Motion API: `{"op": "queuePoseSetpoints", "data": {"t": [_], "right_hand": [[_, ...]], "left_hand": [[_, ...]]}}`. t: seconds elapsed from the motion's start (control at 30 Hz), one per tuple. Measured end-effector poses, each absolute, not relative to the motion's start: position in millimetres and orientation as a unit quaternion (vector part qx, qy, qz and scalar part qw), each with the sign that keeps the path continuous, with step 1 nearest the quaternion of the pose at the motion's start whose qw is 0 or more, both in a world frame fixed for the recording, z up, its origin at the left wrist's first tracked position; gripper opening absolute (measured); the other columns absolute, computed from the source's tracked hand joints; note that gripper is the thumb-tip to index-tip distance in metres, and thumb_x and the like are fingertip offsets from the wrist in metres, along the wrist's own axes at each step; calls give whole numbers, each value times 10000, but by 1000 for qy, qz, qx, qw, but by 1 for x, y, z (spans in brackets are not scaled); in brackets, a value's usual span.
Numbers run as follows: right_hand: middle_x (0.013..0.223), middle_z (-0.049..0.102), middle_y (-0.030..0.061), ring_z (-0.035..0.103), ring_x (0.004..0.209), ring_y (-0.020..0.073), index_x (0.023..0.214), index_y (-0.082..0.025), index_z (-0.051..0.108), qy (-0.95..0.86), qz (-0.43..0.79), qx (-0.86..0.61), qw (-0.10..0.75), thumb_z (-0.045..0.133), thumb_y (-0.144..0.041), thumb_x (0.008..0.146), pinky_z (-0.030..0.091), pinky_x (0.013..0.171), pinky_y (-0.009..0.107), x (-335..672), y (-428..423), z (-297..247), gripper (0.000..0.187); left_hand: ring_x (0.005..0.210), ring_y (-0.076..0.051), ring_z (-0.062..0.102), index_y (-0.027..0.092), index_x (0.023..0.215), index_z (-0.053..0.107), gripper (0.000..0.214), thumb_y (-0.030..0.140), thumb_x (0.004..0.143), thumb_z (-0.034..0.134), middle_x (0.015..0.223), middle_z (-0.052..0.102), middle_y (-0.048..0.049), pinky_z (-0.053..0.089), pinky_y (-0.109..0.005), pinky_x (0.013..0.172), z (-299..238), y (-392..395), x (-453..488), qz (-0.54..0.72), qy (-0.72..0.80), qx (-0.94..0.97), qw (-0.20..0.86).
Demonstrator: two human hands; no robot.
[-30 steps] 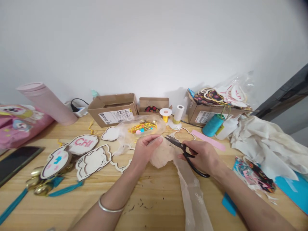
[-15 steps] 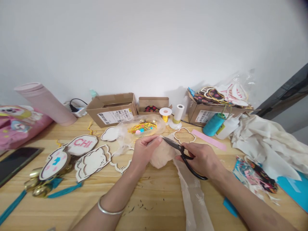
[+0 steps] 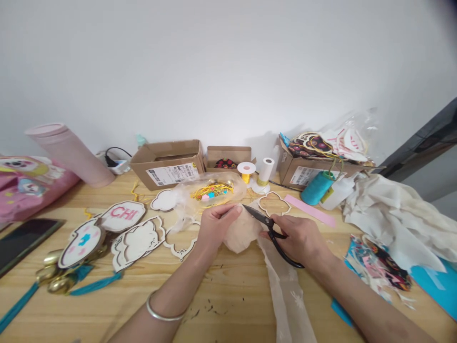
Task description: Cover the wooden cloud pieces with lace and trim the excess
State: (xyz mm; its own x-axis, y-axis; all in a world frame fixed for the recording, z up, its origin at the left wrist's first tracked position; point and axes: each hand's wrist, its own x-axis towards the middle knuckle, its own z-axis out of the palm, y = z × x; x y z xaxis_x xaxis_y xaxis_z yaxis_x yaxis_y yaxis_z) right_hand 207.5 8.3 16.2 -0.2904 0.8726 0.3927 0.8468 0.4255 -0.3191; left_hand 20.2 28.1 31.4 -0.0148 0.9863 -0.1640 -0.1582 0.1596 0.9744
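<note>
Head view: left hand (image 3: 217,226) hides fabric (image 3: 243,233), right hand (image 3: 302,240) scissors (image 3: 282,250).

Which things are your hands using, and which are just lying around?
Using:
left hand
right hand
scissors
fabric

Lying around:
phone
wooden cloud
teal spool
cardboard box

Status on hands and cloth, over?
Left hand holding sheer beige fabric. Right hand gripping black-handled scissors, blades at the fabric. Wooden cloud frame just beyond, not in the way.
</note>
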Motion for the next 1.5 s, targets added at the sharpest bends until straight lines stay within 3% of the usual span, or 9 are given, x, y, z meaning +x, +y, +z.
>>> {"op": "queuePoseSetpoints", "data": {"t": [0.2, 0.4, 0.53, 0.77, 1.0, 1.17, 1.23, 1.37, 1.5], "right_hand": [[515, 477, -21, 382, 450, 91, 736, -157, 624, -695, 216, -565, 389, 569, -452, 705, 291, 418, 211, 217, 22, 17, 301], [487, 441, -40, 352, 388, 78, 870, -149, 608, -578, 333, -554, 498, 609, -514, 633, 302, 374, 218, 218, 24, 23, 435], [576, 544, 2, 456, 474, 107, 769, -159, 613, -651, 302, -533, 447, 617, -508, 617, 369, 446, 234, 215, 28, 34, 381], [535, 534, -29, 464, 517, 101, 573, -196, 572, -801, 154, -530, 233, 605, -155, 637, 300, 470, 202, 183, 41, 45, 83], [665, 609, -7, 539, 625, 113, 753, -197, 619, -769, 167, -539, 299, 552, -214, 707, 395, 539, 215, 199, 56, 33, 83], [641, 577, -16, 495, 491, 82, 939, -157, 574, -670, 295, -578, 361, 597, -379, 677, 409, 464, 213, 275, 29, 65, 344], [595, 554, -30, 478, 475, 75, 898, -151, 592, -639, 340, -606, 330, 642, -380, 631, 395, 453, 205, 307, 10, 77, 355], [492, 524, -31, 445, 436, 80, 727, -133, 638, -619, 271, -685, 272, 674, -413, 579, 355, 413, 207, 348, -19, 87, 318], [506, 546, -13, 444, 428, 89, 728, -136, 641, -610, 167, -694, 345, 660, -421, 598, 352, 411, 224, 335, -30, 96, 313]], "left_hand": [[540, -122, 570, 148, 681, 690, 185, 301, 581, 716, 606, 666, -8, 428, -210, 509, 35, 30, 18, 505, 479, 380, 610], [475, -92, 581, 143, 664, 631, 75, 167, 712, 578, 578, 650, -3, 459, -173, 472, 39, 45, 3, 566, 394, 149, 709], [468, -112, 600, 129, 720, 621, 146, 155, 783, 491, 592, 663, -31, 475, -186, 433, 36, 52, -2, 569, 351, 110, 736], [414, -104, 587, 139, 714, 617, 205, 134, 810, 436, 529, 652, -19, 466, -168, 405, 49, 47, 1, 577, 347, 77, 736], [455, -108, 604, 119, 772, 621, 230, 135, 828, 398, 545, 659, -25, 521, -202, 544, 55, 48, -8, 615, 321, 53, 718], [455, -112, 607, 111, 702, 612, 292, 137, 849, 361, 516, 638, -24, 520, -196, 526, 59, 45, -5, 593, 319, 63, 737], [449, -122, 609, 100, 697, 614, 322, 134, 857, 337, 512, 638, -39, 518, -202, 502, 60, 43, -2, 581, 315, 71, 747], [446, -136, 610, 112, 705, 616, 321, 141, 858, 335, 538, 655, -45, 511, -214, 462, 56, 42, 2, 567, 304, 77, 761], [486, -143, 621, 134, 736, 609, 278, 148, 851, 357, 564, 663, -41, 511, -222, 478, 49, 45, 2, 580, 281, 70, 761]]}}
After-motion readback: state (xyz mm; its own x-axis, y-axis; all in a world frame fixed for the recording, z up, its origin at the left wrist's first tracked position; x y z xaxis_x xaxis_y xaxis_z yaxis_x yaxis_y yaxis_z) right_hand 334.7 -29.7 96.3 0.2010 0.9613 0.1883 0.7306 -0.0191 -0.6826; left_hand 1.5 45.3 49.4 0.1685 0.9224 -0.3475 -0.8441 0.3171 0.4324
